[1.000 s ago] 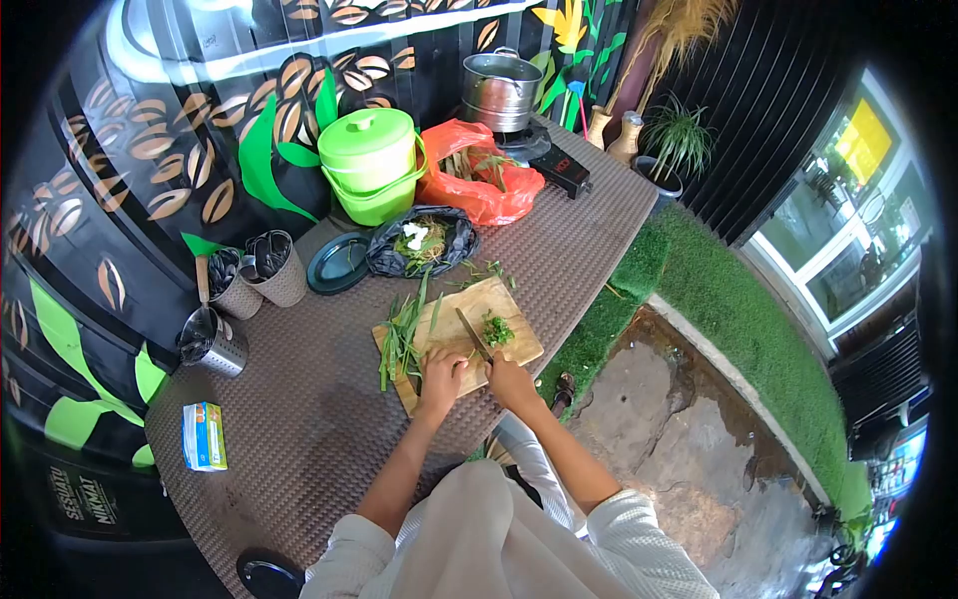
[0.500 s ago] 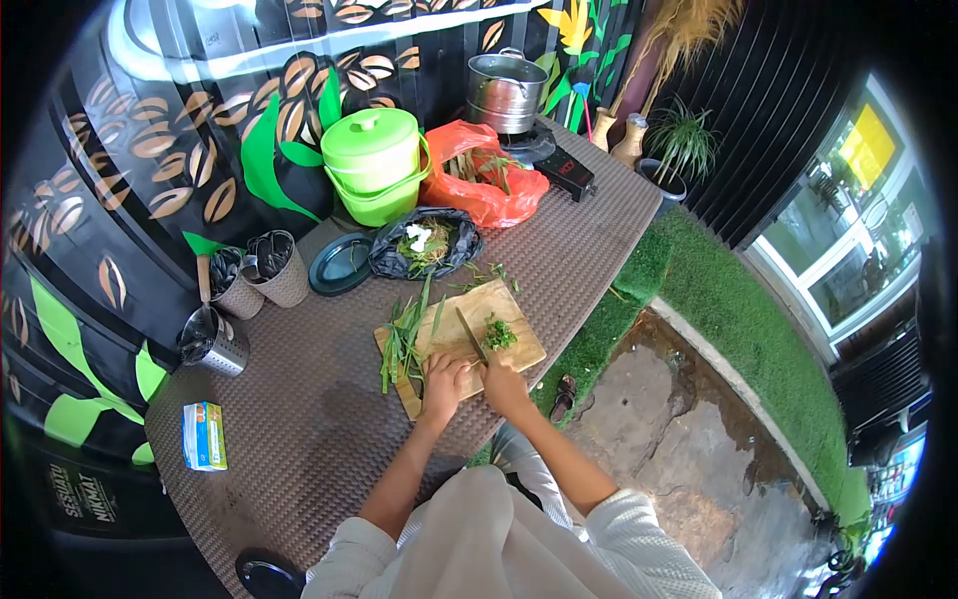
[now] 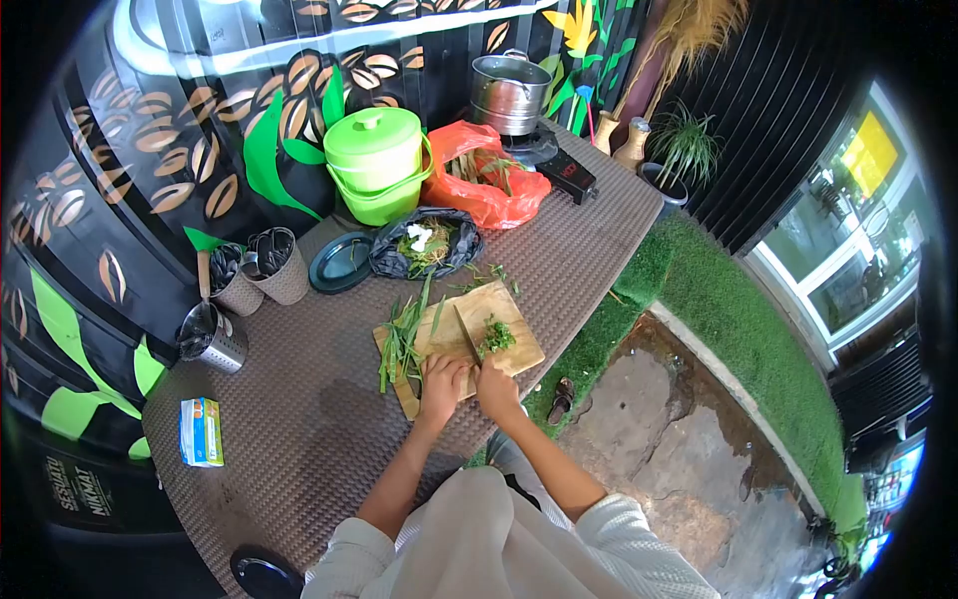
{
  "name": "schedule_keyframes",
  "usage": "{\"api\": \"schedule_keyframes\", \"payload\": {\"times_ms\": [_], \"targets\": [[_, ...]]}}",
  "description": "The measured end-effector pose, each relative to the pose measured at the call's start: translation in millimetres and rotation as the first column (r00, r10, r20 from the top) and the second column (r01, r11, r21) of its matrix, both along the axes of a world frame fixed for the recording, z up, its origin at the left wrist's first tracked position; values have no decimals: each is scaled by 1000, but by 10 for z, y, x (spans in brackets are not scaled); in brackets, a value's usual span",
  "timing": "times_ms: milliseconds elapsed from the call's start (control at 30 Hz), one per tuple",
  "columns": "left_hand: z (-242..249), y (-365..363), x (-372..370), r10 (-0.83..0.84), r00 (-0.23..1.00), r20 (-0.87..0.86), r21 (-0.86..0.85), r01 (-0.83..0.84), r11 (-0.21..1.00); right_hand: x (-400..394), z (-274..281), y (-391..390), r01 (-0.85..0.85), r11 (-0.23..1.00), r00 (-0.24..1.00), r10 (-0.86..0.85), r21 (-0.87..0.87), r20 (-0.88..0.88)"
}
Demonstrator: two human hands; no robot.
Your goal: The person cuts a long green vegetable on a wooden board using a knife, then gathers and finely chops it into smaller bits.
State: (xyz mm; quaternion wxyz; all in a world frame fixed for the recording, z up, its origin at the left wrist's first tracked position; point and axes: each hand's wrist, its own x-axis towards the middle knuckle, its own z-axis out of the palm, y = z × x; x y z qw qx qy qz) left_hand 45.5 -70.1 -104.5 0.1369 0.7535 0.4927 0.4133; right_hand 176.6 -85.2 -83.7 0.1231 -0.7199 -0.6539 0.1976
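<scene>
A wooden cutting board [image 3: 497, 301] lies on the table in front of me. My right hand [image 3: 497, 390] is closed round the handle of a kitchen knife [image 3: 466, 332], whose blade points away across the board. Just right of the blade sits a small heap of chopped greens [image 3: 497, 337]. My left hand [image 3: 441, 387] rests on the board left of the knife, fingers bent and pressed together; anything under them is hidden. Long green leaves [image 3: 401, 344] lie across the board's left side, beside my left hand.
Behind the board are a black plastic bag [image 3: 391, 262] of scraps, a dark plate [image 3: 339, 265], a lime-green bucket [image 3: 374, 160], a red plastic bag [image 3: 496, 208] and a steel pot [image 3: 509, 100] on a stove [image 3: 567, 176]. Utensil cups [image 3: 282, 278] and a blue-white pack [image 3: 202, 432] stand left.
My right hand and the knife have shifted slightly left, towards my left hand. The left hand stays in nearly the same place.
</scene>
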Motion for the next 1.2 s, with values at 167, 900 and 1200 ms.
{"api": "schedule_keyframes", "payload": {"times_ms": [167,900,1200], "targets": [[-10,12,-7,6,1000,9,2,-6,1000,-64,5,-146,14,998,999,-12,-61,37],[97,-46,8,-9,1000,7,2,9,1000,-74,27,-82,57,997,998,-56,-58,13],[14,-3,9,-6,999,38,-100,9,995,58,102,-37,53,995,996,-58,-84,-63]]}}
